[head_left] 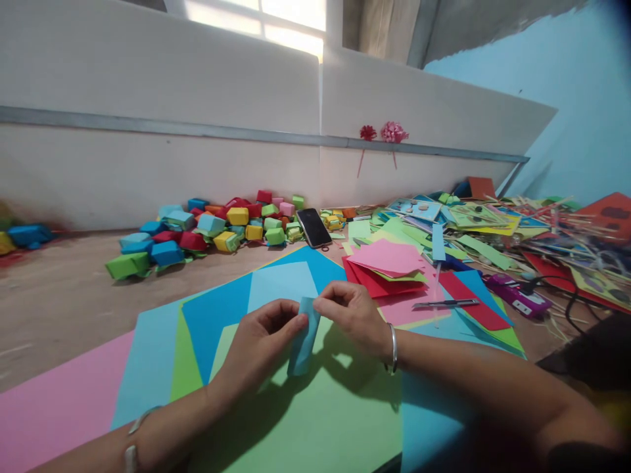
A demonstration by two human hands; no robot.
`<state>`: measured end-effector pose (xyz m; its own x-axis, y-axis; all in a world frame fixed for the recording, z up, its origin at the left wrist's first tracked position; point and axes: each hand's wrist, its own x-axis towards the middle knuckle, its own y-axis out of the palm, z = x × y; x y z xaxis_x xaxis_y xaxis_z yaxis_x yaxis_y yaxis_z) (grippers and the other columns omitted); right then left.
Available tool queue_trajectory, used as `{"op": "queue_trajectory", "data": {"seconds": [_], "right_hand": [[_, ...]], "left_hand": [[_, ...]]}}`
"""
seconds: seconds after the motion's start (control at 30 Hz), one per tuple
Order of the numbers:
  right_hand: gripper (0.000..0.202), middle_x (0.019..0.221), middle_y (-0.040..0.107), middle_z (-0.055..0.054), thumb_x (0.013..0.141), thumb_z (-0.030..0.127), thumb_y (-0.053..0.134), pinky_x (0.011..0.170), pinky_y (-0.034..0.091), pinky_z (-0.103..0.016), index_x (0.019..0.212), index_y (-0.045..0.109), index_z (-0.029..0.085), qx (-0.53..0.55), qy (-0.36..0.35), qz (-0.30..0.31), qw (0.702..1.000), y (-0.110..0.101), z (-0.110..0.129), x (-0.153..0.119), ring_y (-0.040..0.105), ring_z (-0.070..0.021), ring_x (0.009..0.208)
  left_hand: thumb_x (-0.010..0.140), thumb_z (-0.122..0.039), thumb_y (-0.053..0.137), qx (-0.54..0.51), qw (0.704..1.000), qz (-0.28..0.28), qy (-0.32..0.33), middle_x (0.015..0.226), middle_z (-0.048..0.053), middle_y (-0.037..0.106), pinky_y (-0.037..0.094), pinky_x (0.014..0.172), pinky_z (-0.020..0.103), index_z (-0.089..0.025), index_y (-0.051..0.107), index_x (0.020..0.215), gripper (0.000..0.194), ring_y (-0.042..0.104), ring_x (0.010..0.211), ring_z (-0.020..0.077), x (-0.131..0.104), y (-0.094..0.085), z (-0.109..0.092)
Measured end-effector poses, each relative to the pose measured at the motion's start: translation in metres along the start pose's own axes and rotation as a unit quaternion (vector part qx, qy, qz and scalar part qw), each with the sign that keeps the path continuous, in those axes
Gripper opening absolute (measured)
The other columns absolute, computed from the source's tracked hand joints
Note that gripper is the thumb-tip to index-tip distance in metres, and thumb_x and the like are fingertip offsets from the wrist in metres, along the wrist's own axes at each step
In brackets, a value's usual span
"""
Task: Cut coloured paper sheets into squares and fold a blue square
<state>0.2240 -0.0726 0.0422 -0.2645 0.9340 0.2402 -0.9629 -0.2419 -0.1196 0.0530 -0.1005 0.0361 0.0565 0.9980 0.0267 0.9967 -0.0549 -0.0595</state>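
Note:
A narrow light blue paper strip (302, 348), which looks folded, is held up between my two hands. My left hand (263, 341) pinches its left edge between thumb and fingers. At the strip's upper right corner, the closed fingertips of my right hand (352, 315) grip the paper. Below both hands lies a light green paper sheet (315, 420), with their shadows falling on it. Blue paper sheets (217, 322) stick out from under it, beside a pink sheet (64, 401) on the left.
Many small coloured paper boxes (211, 226) stand along the wall, near a phone (314, 228). To the right are folded red and pink papers (384, 263), a craft knife (446, 303) and a purple power strip (517, 295). Card scraps and sticks (473, 217) heap up behind.

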Motion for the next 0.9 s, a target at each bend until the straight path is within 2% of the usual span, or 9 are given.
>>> {"op": "queue_trajectory", "data": {"seconds": [0.13,0.23,0.33,0.47,0.63,0.7,0.77,0.83,0.9], "right_hand": [[0.009,0.074,0.063,0.001,0.075,0.020,0.067,0.063,0.043,-0.024,0.084,0.069,0.018,-0.123,-0.102,0.048,0.986,-0.008,0.001,0.003,0.053,-0.0108,0.067],[0.006,0.074,0.065,0.001,0.079,0.015,0.067,0.065,0.044,-0.024,0.082,0.072,0.018,-0.170,-0.168,0.082,0.968,-0.012,0.005,0.004,0.055,-0.0105,0.068],[0.010,0.071,0.066,0.000,0.080,0.012,0.069,0.065,0.044,-0.023,0.073,0.072,0.017,-0.176,-0.180,0.062,0.966,-0.017,0.007,0.005,0.057,-0.0105,0.067],[0.005,0.073,0.068,0.000,0.082,0.014,0.072,0.063,0.045,-0.023,0.078,0.074,0.018,-0.213,-0.180,0.034,0.960,-0.027,0.003,0.011,0.059,-0.0114,0.068],[0.010,0.075,0.067,-0.002,0.084,0.010,0.065,0.064,0.041,-0.025,0.084,0.071,0.017,-0.409,-0.259,0.147,0.863,-0.037,-0.004,0.016,0.058,-0.0136,0.070],[0.013,0.072,0.065,-0.002,0.083,0.009,0.061,0.062,0.039,-0.025,0.075,0.066,0.017,-0.428,-0.277,0.116,0.852,-0.038,-0.005,0.016,0.055,-0.0131,0.067],[0.015,0.067,0.061,0.000,0.081,0.009,0.058,0.059,0.038,-0.024,0.069,0.060,0.018,-0.397,-0.297,0.021,0.868,-0.037,-0.003,0.016,0.052,-0.0117,0.062],[0.017,0.064,0.057,0.001,0.081,0.010,0.056,0.058,0.038,-0.024,0.068,0.056,0.019,-0.369,-0.339,-0.080,0.862,-0.035,0.001,0.014,0.050,-0.0113,0.060],[0.019,0.064,0.056,0.000,0.084,0.009,0.054,0.059,0.038,-0.026,0.069,0.055,0.020,-0.385,-0.401,-0.130,0.821,-0.033,0.004,0.010,0.050,-0.0128,0.062]], "left_hand": [[0.066,-0.054,0.077,0.061,0.998,0.004,0.031,0.066,0.002,0.067,0.044,0.055,0.025,-0.016,0.070,0.073,0.039,0.056,0.060,0.0147,0.000,-0.002,0.005],[0.071,-0.051,0.070,0.127,0.989,0.029,0.072,0.065,0.002,0.068,0.045,0.056,0.025,-0.017,0.071,0.073,0.034,0.056,0.060,0.0153,-0.001,-0.002,0.003],[0.076,-0.048,0.065,0.170,0.979,0.037,0.107,0.071,0.002,0.072,0.048,0.059,0.027,-0.019,0.072,0.080,0.030,0.061,0.065,0.0174,-0.001,0.000,0.000],[0.079,-0.044,0.063,0.169,0.975,0.031,0.143,0.079,0.003,0.073,0.053,0.062,0.029,-0.020,0.068,0.092,0.028,0.066,0.069,0.0187,0.001,-0.001,0.003],[0.082,-0.035,0.059,0.240,0.945,-0.022,0.220,0.078,0.001,0.069,0.053,0.066,0.033,-0.023,0.064,0.099,0.022,0.065,0.071,0.0200,0.011,-0.008,0.012],[0.078,-0.037,0.065,0.268,0.916,-0.093,0.283,0.086,0.003,0.070,0.052,0.080,0.039,-0.024,0.064,0.097,0.023,0.065,0.084,0.0237,0.015,-0.012,0.013],[0.074,-0.042,0.072,0.257,0.897,-0.186,0.309,0.094,0.005,0.068,0.049,0.090,0.041,-0.024,0.062,0.092,0.028,0.062,0.095,0.0262,0.017,-0.015,0.011],[0.073,-0.049,0.074,0.203,0.917,-0.220,0.262,0.091,0.003,0.063,0.050,0.085,0.038,-0.024,0.057,0.085,0.033,0.060,0.090,0.0239,0.017,-0.015,0.008],[0.075,-0.059,0.072,0.127,0.965,-0.154,0.170,0.083,0.001,0.060,0.051,0.074,0.034,-0.023,0.056,0.081,0.040,0.058,0.078,0.0199,0.014,-0.011,0.007]]}}
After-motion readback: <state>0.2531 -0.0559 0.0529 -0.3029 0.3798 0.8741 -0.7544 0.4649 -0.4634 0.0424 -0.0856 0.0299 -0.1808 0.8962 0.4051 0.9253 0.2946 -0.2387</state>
